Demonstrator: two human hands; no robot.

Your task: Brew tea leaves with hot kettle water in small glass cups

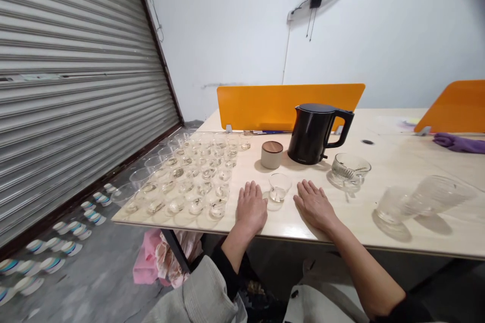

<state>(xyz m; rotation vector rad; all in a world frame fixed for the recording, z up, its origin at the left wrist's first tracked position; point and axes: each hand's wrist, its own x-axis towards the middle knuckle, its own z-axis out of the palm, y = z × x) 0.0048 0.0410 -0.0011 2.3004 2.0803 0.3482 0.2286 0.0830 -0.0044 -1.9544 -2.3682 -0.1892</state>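
Black kettle [309,135] upright on the pale table [248,166], spout to the left, handle to the right. Straight in front of the kettle, right hand [313,205] flat, palm down, empty, fingers slightly apart. Farther left in front of the kettle, left hand [251,208] equally flat and empty, fingers nearly together. In front of the kettle and slightly left, between both hands, one clear cup [278,190], upright, dark bits in its bottom. Just left of the kettle, a wooden-lidded canister [271,156]; well left, rows of clear cups [178,172] with similar bits. To the kettle's right and nearer, a ribbed glass bowl [349,167]; farther right, stacked clear cups [432,197] on their side. Behind the kettle, an orange divider [257,107].
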